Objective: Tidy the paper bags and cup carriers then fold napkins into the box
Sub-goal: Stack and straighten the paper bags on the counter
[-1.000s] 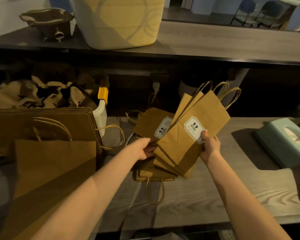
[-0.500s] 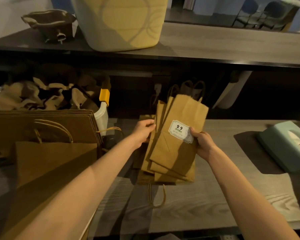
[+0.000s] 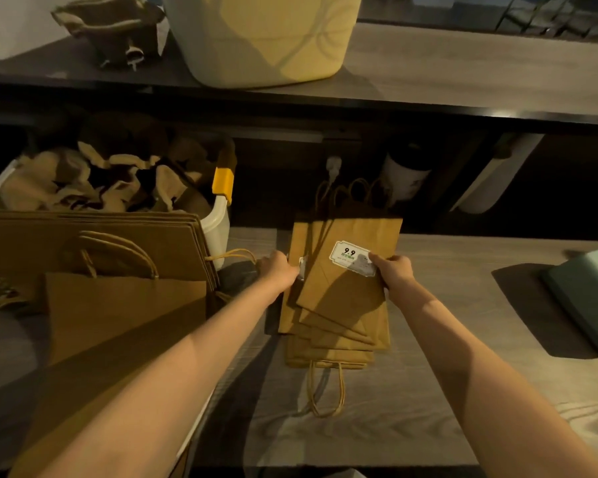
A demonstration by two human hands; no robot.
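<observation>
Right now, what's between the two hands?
Head view: only the stack of small kraft paper bags. The left hand grips its left edge, the right hand its right, thumb on the 9.9 sticker.

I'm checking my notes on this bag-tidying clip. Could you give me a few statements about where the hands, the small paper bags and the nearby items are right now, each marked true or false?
1. Both hands hold the stack of small paper bags from its sides. True: the left hand is at its left edge, the right hand at its right edge.
2. The top bag carries a white sticker reading 9.9. True.
3. The small bags' handles all point toward the person. False: most point away; only one handle loop sticks out on the near side.
4. The large paper bags lie to the right of the small ones. False: they are on the left.
5. A pale tub sits on the upper shelf. True.
</observation>
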